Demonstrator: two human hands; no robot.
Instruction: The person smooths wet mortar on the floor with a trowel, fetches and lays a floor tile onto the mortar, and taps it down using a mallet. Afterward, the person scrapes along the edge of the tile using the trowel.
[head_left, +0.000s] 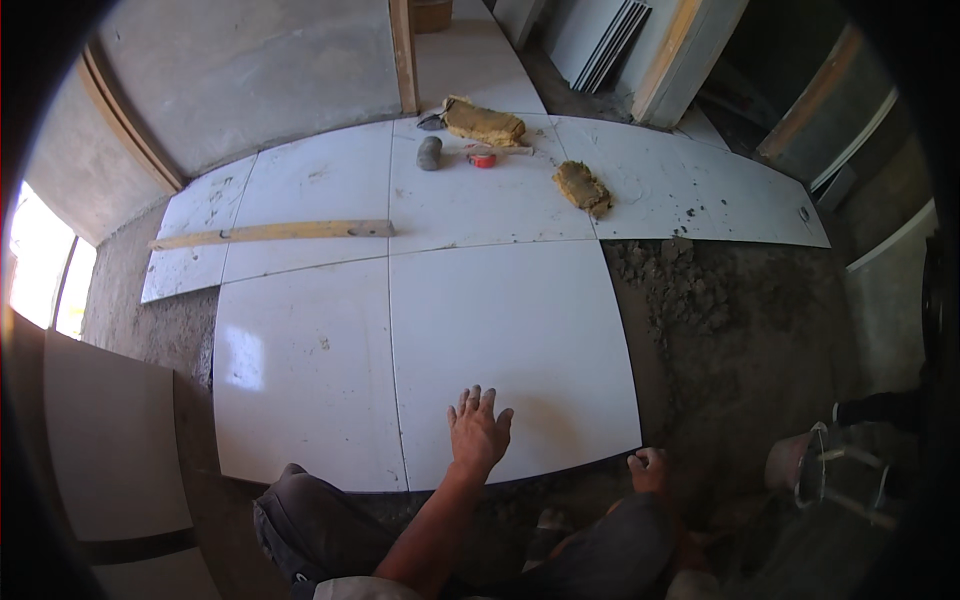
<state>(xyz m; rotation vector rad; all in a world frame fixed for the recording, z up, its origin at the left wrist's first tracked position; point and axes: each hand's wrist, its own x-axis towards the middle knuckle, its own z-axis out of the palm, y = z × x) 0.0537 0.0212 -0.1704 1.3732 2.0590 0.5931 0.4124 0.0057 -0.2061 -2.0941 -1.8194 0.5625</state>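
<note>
Splaying left fingers (475, 402) over tile (510, 320), right fingers (648, 457) curled beside it

Bucket (785, 464): right of the hands (479, 437)
Plastered wall (250, 70): ahead, leftward of them
Door post (682, 60): far ahead, rightward
Bright opening (40, 250): far to their left

Bare hands (480, 437): two, 6 and 5 o'clock
Laid front tiles (500, 330): two, 8 and 5 o'clock
Yellow sponges (485, 124): two, 12 and 1 o'clock
Level (275, 233): one, 10 o'clock
Mallet (429, 153): one, 11 o'clock
</note>
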